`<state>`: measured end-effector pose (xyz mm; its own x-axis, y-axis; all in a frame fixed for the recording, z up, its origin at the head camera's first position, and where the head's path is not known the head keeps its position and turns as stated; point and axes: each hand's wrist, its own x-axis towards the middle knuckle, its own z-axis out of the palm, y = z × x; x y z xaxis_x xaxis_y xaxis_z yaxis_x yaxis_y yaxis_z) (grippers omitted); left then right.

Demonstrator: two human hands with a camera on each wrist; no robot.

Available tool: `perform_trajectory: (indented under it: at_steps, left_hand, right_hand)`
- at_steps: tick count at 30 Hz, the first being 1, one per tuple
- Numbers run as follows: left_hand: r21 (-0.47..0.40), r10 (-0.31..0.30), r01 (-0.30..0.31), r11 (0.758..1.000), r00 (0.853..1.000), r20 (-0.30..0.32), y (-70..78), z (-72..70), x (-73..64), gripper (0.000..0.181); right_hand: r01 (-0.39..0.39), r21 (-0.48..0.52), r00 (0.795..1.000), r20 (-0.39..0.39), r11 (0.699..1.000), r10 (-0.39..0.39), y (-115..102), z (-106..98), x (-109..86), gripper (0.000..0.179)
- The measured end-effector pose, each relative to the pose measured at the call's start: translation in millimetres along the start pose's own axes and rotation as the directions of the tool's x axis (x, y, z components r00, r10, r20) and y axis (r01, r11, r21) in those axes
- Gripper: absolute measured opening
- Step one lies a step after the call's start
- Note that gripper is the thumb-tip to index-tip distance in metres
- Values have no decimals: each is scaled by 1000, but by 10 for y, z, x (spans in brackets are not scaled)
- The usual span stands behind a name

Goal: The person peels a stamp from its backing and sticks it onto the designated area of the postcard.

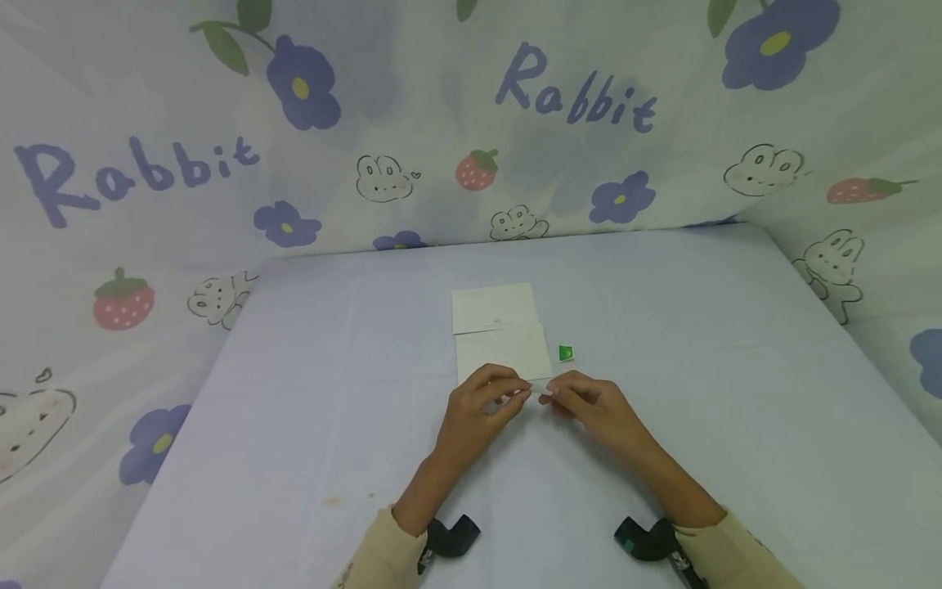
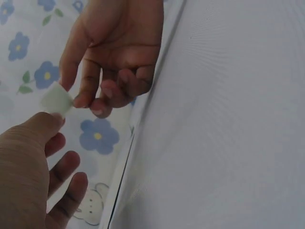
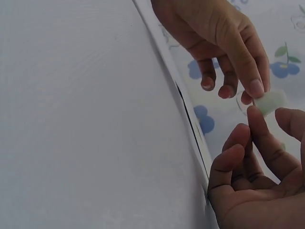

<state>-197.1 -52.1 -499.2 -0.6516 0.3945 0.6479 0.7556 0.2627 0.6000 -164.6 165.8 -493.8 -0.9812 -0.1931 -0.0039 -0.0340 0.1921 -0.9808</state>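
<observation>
White table [image 1: 294, 368]: two hands [image 1: 474, 409] [image 1: 603, 413] pinch one pale piece [image 2: 55, 98].

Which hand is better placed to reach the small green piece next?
Probably the right hand: the green piece lies just beyond it, farther from the left hand. Both hands meet at a pale piece.

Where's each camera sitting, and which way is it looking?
Head: on the head, facing forward and down at the table; left hand, right hand and sleeves show.
Left wrist: worn there, looking along that hand; both hands show.
Right wrist: worn there, looking along that hand; both hands show.
Both wrist views share the pale piece and flowered cloth.
</observation>
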Motion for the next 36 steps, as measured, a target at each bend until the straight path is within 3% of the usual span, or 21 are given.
perform_trajectory:
  at_steps: [3, 8, 16, 19, 26, 36]
  left_hand:
    - [-1, 20, -20, 1000, 1000, -3, -13, 15, 11, 14]
    - [-13, -7, 7, 1000, 1000, 12, -25, 30, 29, 23]
    - [-7, -73, 73, 997, 997, -14, -33, 37, 40, 16]
    - [-11, -75, 75, 997, 997, -14, -37, 40, 44, 15]
    - [-17, -78, 78, 997, 997, -23, -56, 37, 34, 13]
    - [-37, -72, 70, 997, 997, -39, -77, 63, 40, 14]
  right_hand:
    - [-28, 62, 999, 31, 998, 26, 5, -23, 13, 23]
    - [34, 89, 999, -5, 995, -34, -20, -63, 10, 16]
    - [84, -14, 992, -94, 996, -85, -14, -91, 47, 8]
    - [87, -47, 989, -115, 995, -92, -12, -97, 56, 5]
    - [108, -101, 984, -128, 989, -121, -314, -76, -22, 5]
    - [102, -134, 982, -143, 986, -121, -357, -74, -25, 4]
